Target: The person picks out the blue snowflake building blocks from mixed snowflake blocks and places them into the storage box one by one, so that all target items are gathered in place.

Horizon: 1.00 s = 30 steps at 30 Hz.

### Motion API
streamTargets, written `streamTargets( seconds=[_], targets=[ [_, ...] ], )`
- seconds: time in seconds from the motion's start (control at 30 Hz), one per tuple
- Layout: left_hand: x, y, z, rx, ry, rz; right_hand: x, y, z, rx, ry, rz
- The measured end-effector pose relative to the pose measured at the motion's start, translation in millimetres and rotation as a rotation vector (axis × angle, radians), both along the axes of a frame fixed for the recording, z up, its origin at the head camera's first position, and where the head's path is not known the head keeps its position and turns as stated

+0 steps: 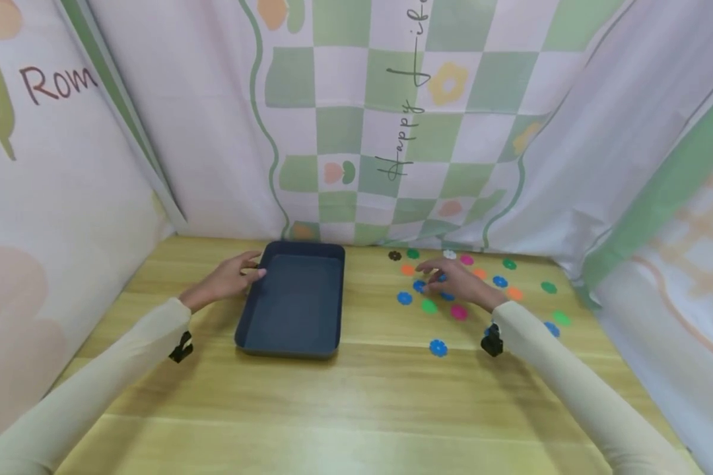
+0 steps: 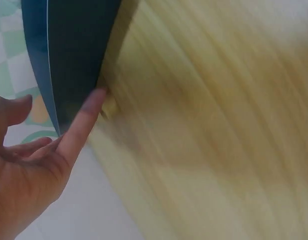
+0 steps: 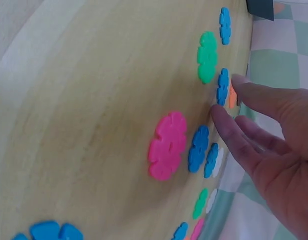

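Observation:
My left hand (image 1: 226,278) is at the left side of a dark blue-grey rectangular tray (image 1: 291,303). In the left wrist view its fingers reach out to the outer wall of the tray (image 2: 76,55), one extended finger lying against or very near it. My right hand (image 1: 460,282) is low over scattered flower-shaped plastic discs, fingers slightly bent. From the right wrist, a blue disc (image 3: 222,86) shows between thumb and fingertips, with a gap visible; contact is hard to tell. A pink disc (image 3: 167,146) and a green disc (image 3: 207,57) lie close by.
More discs in several colours lie around the right hand, including a blue disc (image 1: 438,348) nearer the front and a green disc (image 1: 549,287) far right. The wooden table (image 1: 356,409) meets a checked curtain (image 1: 392,132) at the back, with fabric on both sides.

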<state>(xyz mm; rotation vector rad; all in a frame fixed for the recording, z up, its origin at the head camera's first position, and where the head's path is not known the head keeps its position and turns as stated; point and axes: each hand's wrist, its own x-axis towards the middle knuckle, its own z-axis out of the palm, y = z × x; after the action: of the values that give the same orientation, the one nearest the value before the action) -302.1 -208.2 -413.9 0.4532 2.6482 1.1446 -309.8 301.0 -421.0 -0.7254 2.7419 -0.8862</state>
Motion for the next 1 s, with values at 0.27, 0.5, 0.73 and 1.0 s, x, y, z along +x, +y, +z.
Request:
streamTargets(
  seconds=[0.27, 0.5, 0.73, 1.0],
  targets=[
    [4.5, 0.1, -1.6, 0.091, -0.071, 0.06, -3.9, -4, -5.8, 0.014, 0.015, -0.005],
    [7.3, -2.0, 0.1, 0.167, -0.147, 0.061, -5.0, -7, -8.6, 0.038, 0.023, 0.0],
    [8.9, 3.8, -0.8, 0.281, -0.273, 0.02, -4.5, -8, -10.9, 0.036, 0.047, 0.002],
    [6.2, 21.2, -3.0, 0.309, -0.299, -0.004, -7.0, -8, -10.1, 0.057, 0.068, -0.006]
  ],
)
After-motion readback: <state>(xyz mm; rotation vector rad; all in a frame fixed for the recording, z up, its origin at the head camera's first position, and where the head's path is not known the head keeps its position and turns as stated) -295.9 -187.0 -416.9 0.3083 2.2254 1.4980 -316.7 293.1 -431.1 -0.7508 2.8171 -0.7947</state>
